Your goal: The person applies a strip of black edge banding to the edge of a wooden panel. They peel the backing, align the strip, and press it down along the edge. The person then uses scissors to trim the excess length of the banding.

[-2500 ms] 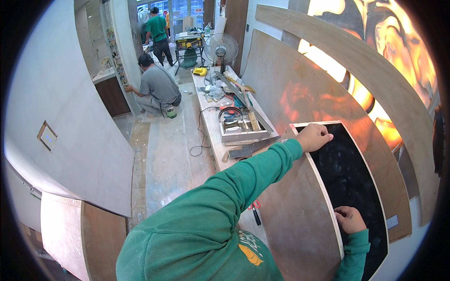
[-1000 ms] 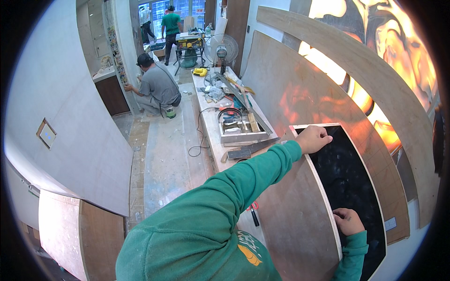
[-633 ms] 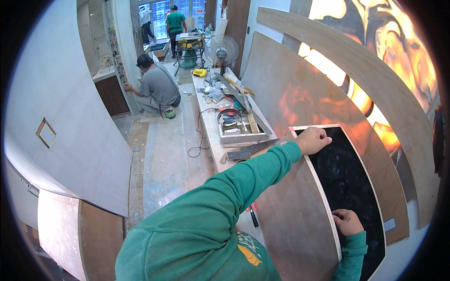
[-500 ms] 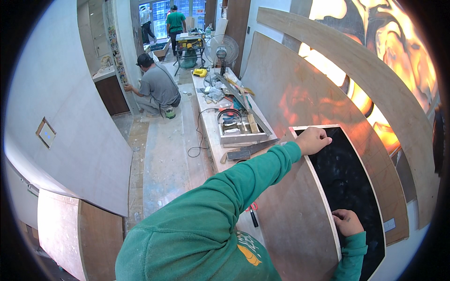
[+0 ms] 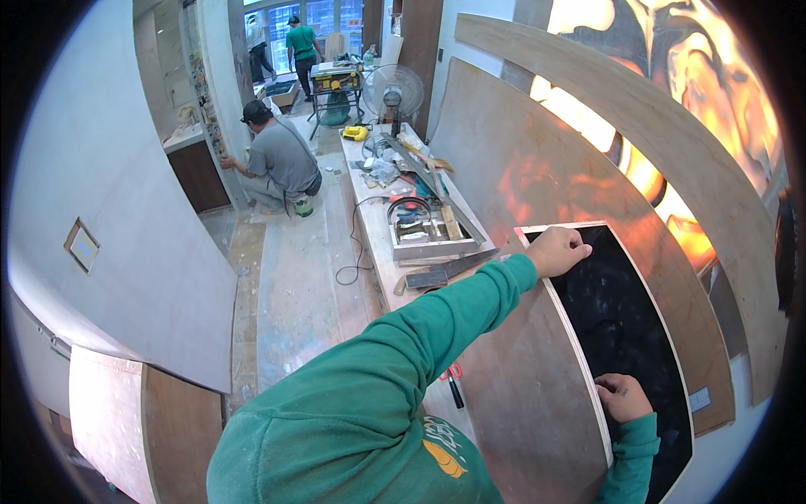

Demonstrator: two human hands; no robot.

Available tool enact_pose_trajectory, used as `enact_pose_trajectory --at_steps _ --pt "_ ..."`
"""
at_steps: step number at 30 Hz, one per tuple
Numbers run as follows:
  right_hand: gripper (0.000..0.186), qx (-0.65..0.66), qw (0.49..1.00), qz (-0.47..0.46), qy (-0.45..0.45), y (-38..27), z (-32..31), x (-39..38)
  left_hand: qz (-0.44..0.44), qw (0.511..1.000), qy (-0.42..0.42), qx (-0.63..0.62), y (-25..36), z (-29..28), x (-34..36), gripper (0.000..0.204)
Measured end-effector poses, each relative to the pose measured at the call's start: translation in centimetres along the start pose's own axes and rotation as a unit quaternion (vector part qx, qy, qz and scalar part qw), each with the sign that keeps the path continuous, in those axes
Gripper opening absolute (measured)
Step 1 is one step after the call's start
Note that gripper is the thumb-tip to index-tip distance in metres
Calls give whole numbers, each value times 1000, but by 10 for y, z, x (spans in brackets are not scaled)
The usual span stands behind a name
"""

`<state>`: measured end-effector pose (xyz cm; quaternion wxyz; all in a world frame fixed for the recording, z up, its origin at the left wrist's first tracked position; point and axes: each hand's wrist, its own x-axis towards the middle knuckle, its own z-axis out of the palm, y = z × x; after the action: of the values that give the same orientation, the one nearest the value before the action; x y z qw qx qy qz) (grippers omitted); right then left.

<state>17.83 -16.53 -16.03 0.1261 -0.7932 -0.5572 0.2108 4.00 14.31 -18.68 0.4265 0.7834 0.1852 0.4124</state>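
- A large curved plywood wall panel is seen standing on edge at the right, with one rectangular opening cut through it; the opening looks black inside and is edged in pale trim.
- A long workbench is laid along the panel's foot, probably so that tools stay within reach; one shallow tray of tools, one coiled cable and one standing fan are carried on it.
- Two other people are counted beyond: one crouched in a grey shirt against the left wall, one standing in green by the windows.
- The left hand is stretched out and laid on the opening's top left corner, fingers curled over the trim, seemingly to steady or press it.
- The right hand is pressed against the opening's lower left edge, fingers bent on the trim; whether anything small is pinched cannot be told.
- One pair of red-handled scissors is left on the bench below the left sleeve.
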Motion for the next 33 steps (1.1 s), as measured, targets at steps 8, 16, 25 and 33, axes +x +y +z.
enact_pose_trajectory --at_steps 8,16,25,33 --pt "28 6 1000 2 -5 -2 -1 0 -11 1000 -5 -3 0 0 0 33" --pt "27 2 1000 -14 -1 1 -1 1 -10 1000 -2 7 2 -1 0 33" --pt "27 2 1000 -12 -1 -2 -2 -1 -8 1000 -2 -2 -3 3 1 33" --pt "28 -2 1000 -15 -7 0 -3 0 -18 1000 -3 -8 -3 3 1 33"
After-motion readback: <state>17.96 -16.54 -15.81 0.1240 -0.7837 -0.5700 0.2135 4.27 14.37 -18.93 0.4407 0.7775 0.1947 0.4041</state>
